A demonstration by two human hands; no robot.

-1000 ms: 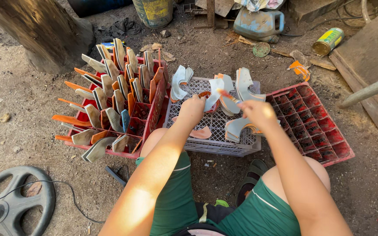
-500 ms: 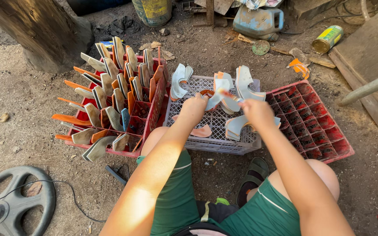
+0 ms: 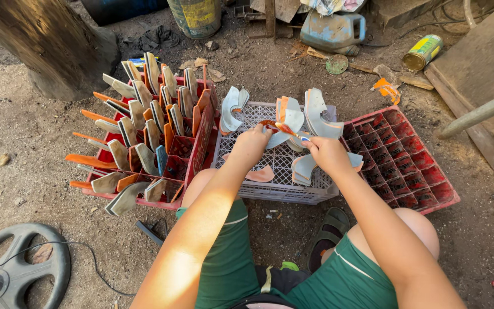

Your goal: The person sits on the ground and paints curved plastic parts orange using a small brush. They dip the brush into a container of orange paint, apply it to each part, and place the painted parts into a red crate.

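Left hand point(image 3: 251, 146) and right hand point(image 3: 325, 153) both pinching a curved grey-orange piece point(image 3: 286, 127) over grey crate point(image 3: 281, 191). Red crates either side; yellow-green can point(image 3: 422, 52) lying top right.

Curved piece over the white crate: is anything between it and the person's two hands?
Nothing visible. The left hand and right hand both grip the curved piece directly above the white crate; other curved pieces stand behind it, not between.
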